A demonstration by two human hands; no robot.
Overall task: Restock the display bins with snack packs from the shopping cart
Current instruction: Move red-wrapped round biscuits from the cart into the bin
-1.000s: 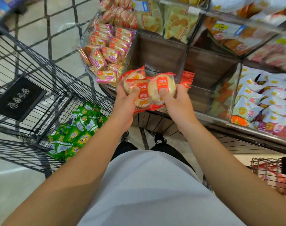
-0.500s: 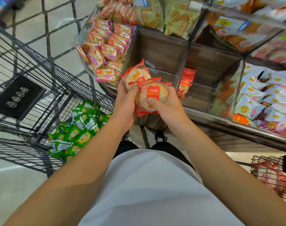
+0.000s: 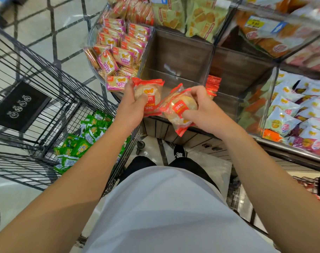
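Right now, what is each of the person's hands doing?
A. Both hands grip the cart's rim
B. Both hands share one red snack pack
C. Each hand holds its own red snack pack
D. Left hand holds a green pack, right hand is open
C: the left hand grips one red snack pack and the right hand grips a second red pack, both held at the front of the nearly empty wooden bin.

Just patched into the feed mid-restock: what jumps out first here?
Dead centre, two hands each hold a red-edged snack pack over a nearly bare wooden bin: the left hand grips one pack, the right hand another. Lower left, green packs lie in the black wire shopping cart. Pink-edged packs fill the bin to the left of the bare one.
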